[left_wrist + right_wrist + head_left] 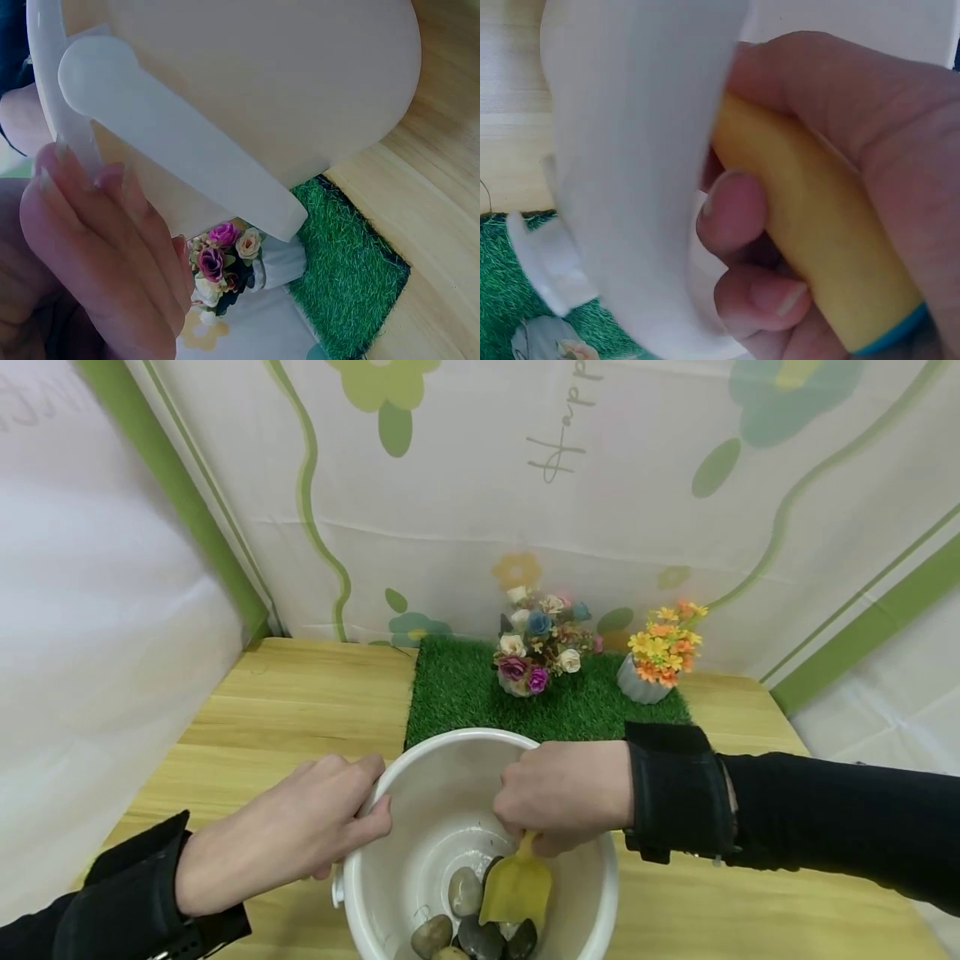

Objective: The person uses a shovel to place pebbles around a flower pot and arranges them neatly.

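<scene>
Wooden table [750, 902], bucket [408, 831], fingers [736, 204] gripping scoop [517, 889]

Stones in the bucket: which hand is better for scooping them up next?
Probably the right hand: it grips the shovel, blade down among the stones. The left hand holds the bucket by its rim.

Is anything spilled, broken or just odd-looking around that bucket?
Nothing looks spilled or damaged: the visible stones lie inside the white bucket, by the yellow scoop. One mild oddity: the lettering on the cloth backdrop runs sideways.
</scene>
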The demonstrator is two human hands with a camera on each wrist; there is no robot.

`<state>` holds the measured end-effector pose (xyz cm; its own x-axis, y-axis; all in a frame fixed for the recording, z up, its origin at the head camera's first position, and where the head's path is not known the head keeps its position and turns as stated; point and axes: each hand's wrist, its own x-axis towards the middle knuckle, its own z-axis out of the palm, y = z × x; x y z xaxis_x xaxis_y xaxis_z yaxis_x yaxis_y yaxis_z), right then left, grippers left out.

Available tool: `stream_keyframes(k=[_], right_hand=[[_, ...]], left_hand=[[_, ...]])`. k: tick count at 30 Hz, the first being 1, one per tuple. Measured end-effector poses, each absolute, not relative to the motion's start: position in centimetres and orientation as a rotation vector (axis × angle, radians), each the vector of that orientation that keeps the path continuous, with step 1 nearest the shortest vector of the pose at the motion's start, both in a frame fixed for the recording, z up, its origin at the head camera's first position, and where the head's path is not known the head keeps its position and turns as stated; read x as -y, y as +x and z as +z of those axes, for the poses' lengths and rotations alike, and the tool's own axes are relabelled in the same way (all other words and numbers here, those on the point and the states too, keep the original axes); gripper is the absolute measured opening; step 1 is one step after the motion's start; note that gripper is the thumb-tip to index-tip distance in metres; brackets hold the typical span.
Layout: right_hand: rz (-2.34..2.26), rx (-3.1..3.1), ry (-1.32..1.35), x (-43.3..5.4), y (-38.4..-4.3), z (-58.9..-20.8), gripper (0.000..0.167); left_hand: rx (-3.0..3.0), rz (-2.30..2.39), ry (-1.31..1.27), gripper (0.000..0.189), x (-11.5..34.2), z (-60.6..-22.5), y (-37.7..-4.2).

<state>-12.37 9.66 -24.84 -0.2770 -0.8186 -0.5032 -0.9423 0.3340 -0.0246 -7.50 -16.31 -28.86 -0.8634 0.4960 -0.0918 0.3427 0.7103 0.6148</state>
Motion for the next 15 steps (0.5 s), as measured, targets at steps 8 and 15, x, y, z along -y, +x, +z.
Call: stream_keyframes(k=[8, 15], right_hand=[[0.465, -2.199, -1.647, -8.9, -11.8, -24.8, 0.03], [0.555, -2.215, -1.658, -8.2, -11.3, -24.7, 0.024]], left_hand=[[-2.686, 0.867, 0.694, 0.015, 16.3, -28.9, -7.4], [-2.691, 0.857, 0.724, 0.016, 16.3, -28.8, -7.5]])
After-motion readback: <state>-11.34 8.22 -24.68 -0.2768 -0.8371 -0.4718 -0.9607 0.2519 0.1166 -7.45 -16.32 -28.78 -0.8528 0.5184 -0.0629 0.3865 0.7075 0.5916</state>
